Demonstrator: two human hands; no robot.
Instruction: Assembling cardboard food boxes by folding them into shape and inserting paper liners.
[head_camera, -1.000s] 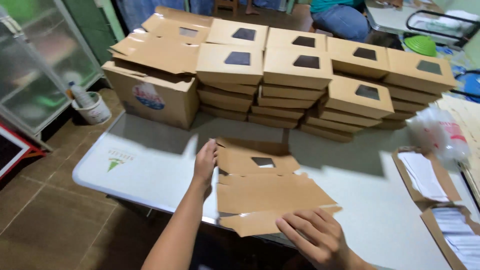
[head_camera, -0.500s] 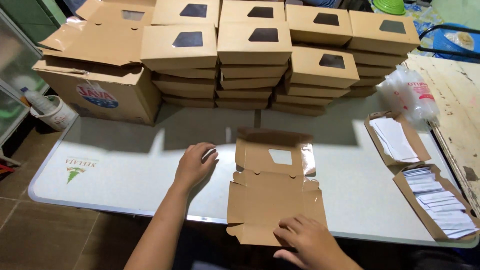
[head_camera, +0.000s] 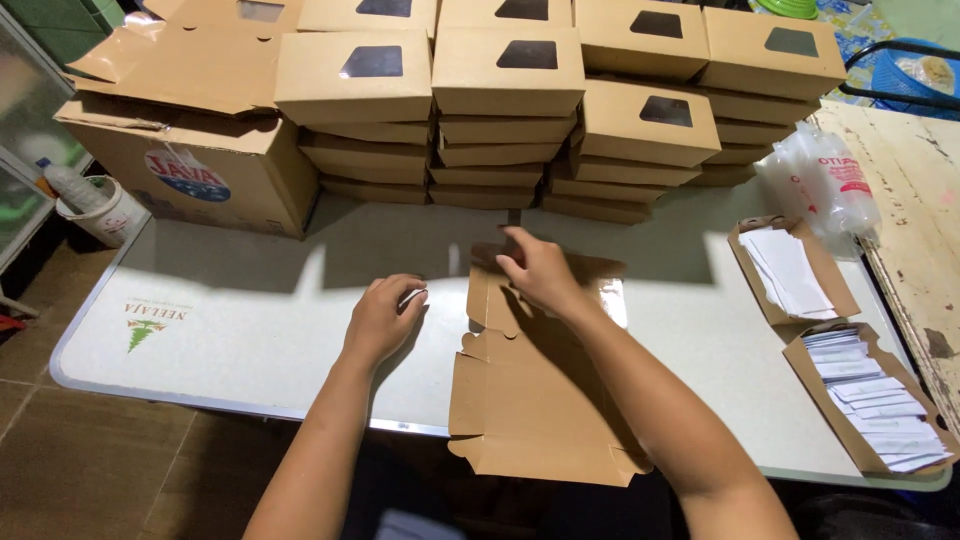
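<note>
The right hand (head_camera: 538, 270) presses its fingers, not clamped, on the far end of a flat unfolded brown cardboard box blank (head_camera: 535, 395) lying on the pale folding table (head_camera: 250, 310). The left hand (head_camera: 383, 318) rests loosely curled beside it (holding nothing). Stacked brown windowed boxes (head_camera: 500, 90) stand behind.

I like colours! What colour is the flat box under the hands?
Plain brown cardboard, best seen in the head view.
</note>
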